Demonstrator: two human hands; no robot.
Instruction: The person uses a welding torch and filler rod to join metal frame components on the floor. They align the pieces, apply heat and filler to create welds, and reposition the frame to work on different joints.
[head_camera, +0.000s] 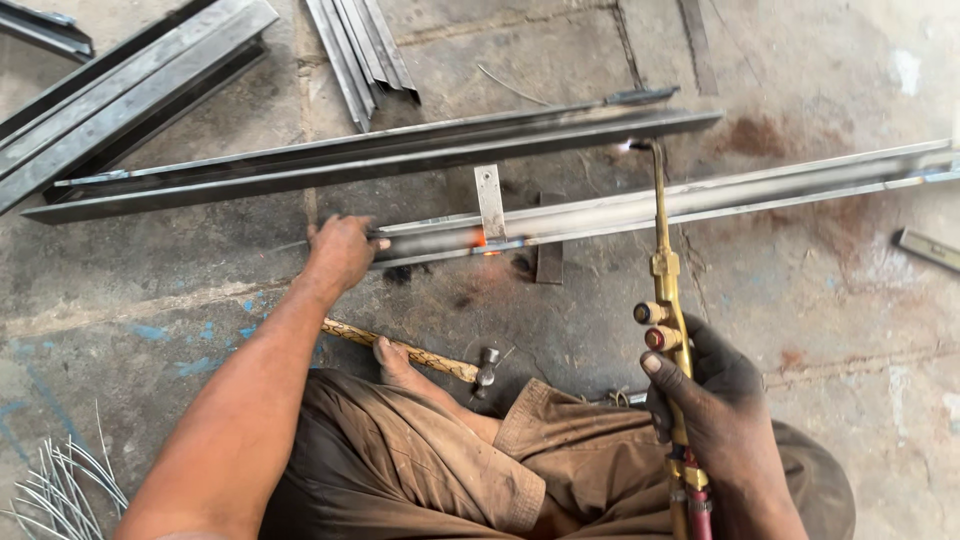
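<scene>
the concrete floor (800, 330) fills the frame, stained and cracked. across the upper half lie long steel bars: a dark stack (110, 90) at upper left, a bundle of thin strips (360, 50) at top centre, a long dark angle bar (380, 160) running across the upper middle, and below it the bright bar (700, 200) running from mid-frame to the right edge. a small flat plate (490, 200) stands across this bright bar, and just below it a spot (487, 243) glows orange.

the left hand (340, 255) rests on the bar's left end, fingers curled over it and pressed together, close to the glowing spot. heat may travel along the steel and burn that palm, i judge, more so if the hand slides right.

the right hand (705, 400), at lower right, wraps the brass torch (665, 300) with fingers closed round its handle, thumb near the valves. the tip (640, 147) points up toward the dark angle bar, with a pale flame at its end. a careless swing could lick the left forearm or the brown trousers (420, 470).

a bare foot (395, 362) sits on a hammer (440, 362) at lower centre, near the hot spot; falling scale could hit it. loose wires (60, 490) lie at lower left, a small bar (925, 248) at right edge.
</scene>
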